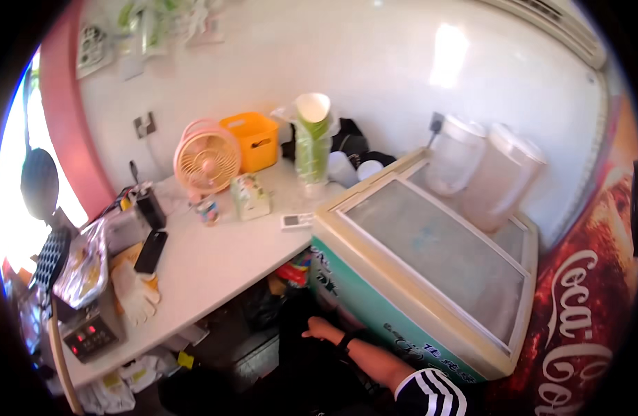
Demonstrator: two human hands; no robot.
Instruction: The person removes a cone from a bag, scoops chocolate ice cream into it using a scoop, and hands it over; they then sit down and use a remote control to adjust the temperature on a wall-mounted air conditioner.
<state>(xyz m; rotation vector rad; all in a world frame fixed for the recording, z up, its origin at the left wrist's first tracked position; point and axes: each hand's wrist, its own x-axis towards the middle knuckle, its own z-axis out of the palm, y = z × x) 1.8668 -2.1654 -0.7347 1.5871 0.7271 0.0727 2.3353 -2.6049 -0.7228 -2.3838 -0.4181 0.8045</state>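
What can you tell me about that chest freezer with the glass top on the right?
The chest freezer is a low, box-shaped cabinet with a teal front and cream-coloured frame. Its sloping top holds sliding glass lids, frosted or misted and closed, so the contents cannot be made out. Two clear plastic lidded containers stand at its far end by the wall. It stands beside the white counter, and a red cabinet flanks its other side. A hand reaches down near its front lower corner.

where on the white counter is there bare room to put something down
The widest bare patch on the white counter lies between the black phone, the white remote and the front edge. The back is crowded: pink fan, orange bin, cup stack. The left end holds a work glove.
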